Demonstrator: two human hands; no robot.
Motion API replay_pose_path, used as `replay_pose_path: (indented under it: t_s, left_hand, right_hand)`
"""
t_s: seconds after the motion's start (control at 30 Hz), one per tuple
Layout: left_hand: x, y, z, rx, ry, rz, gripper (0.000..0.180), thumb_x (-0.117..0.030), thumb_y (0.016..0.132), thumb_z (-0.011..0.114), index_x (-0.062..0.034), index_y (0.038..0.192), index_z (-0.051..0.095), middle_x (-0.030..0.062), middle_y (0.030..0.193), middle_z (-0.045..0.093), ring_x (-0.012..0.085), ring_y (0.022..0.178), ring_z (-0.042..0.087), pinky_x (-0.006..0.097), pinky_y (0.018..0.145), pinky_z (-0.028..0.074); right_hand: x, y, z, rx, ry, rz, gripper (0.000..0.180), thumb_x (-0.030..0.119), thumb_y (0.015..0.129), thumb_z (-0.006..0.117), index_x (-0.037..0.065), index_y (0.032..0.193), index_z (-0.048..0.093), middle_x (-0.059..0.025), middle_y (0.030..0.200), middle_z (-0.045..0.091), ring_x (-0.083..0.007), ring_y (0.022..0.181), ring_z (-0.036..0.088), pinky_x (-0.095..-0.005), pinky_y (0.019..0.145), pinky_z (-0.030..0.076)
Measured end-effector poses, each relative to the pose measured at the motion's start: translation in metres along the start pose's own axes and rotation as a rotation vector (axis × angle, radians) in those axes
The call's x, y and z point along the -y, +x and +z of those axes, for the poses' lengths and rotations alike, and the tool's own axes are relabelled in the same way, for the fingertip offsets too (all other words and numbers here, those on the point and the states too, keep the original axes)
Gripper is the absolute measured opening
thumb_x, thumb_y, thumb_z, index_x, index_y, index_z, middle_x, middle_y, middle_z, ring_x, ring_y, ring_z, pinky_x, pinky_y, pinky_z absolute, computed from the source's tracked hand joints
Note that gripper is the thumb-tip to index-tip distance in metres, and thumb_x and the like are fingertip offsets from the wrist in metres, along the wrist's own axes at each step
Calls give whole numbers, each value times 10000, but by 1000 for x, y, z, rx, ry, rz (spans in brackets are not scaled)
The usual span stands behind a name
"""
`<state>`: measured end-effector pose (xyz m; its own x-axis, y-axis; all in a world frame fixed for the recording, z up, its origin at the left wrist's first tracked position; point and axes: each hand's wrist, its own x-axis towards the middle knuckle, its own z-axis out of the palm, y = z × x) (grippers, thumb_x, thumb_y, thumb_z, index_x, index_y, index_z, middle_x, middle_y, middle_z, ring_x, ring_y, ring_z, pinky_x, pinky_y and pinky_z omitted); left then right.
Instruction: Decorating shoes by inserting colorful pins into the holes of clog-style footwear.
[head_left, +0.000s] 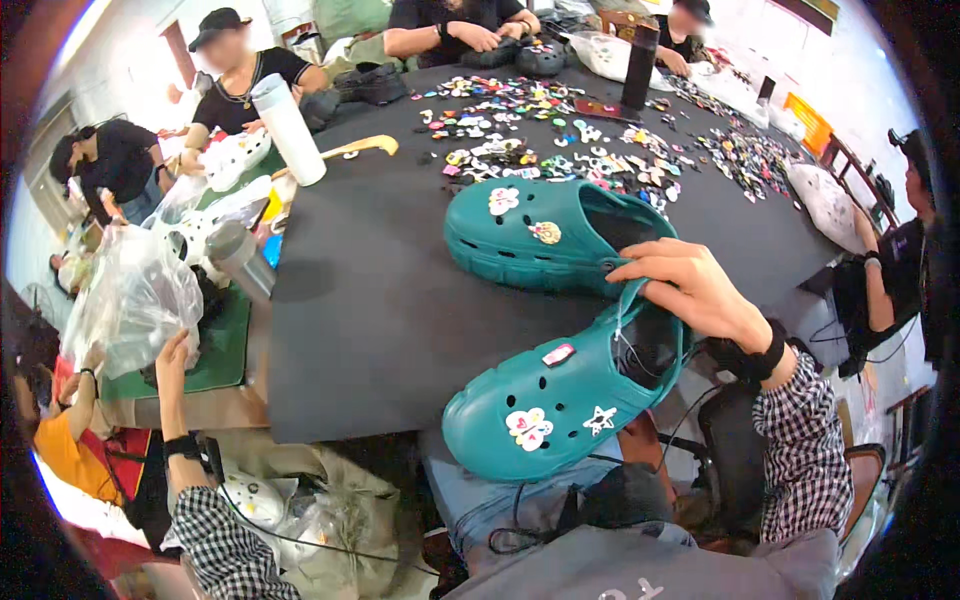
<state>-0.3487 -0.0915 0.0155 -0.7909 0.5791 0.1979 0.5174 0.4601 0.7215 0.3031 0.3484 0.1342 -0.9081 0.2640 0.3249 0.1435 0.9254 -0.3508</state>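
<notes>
At the frame's centre, teal clogs (581, 385) pinched at the rims by the right hand (695, 287) could be dropped through slippage; whether the plastic bag (135, 300) is gripped by the left hand (172, 365) cannot be determined.

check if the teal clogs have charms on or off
On: two charms show on the far clog, three on the near clog.

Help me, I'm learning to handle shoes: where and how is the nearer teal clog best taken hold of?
Probably take the nearer teal clog by its rounded toe, coming from the left with the left hand: the toe points left, while the right hand is already at its opening end. Avoid pressing the butterfly-shaped charm.
</notes>
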Motion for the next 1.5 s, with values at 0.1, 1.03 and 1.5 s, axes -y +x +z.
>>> replay_pose_path:
  t_s: [0.1, 1.03, 1.5]
  left_hand:
    - [45, -4, -8, -125, 20, 86, 476, -144, 902, 576, 26, 1343, 515, 118, 1197, 610, 178, 1038, 564, 301, 926, 437]
    - [-273, -231, 142, -86, -295, 289, 459, -48, 870, 541, -10, 1327, 522, 166, 1395, 486, 306, 1360, 384, 395, 1136, 255]
    - [-337, -201, 207, 14, -283, 394, 777, -53, 805, 660, -66, 1483, 281, 228, 1528, 207, 377, 1430, 221, 429, 1158, 223]
  right_hand:
    - [3, 0, -3, -11, 4, -17, 290, 59, 819, 608, 91, 1098, 680, -157, 1146, 649, -334, 1052, 619, -415, 912, 496]
    - [124, 26, 81, -248, 853, 138, 170, 92, 934, 562, 66, 1086, 634, -61, 1201, 493, -118, 1090, 485, -240, 829, 438]
    - [134, 5, 91, -205, 317, -261, 246, 80, 785, 712, 49, 1019, 642, -111, 1053, 616, -297, 945, 616, -380, 790, 523]
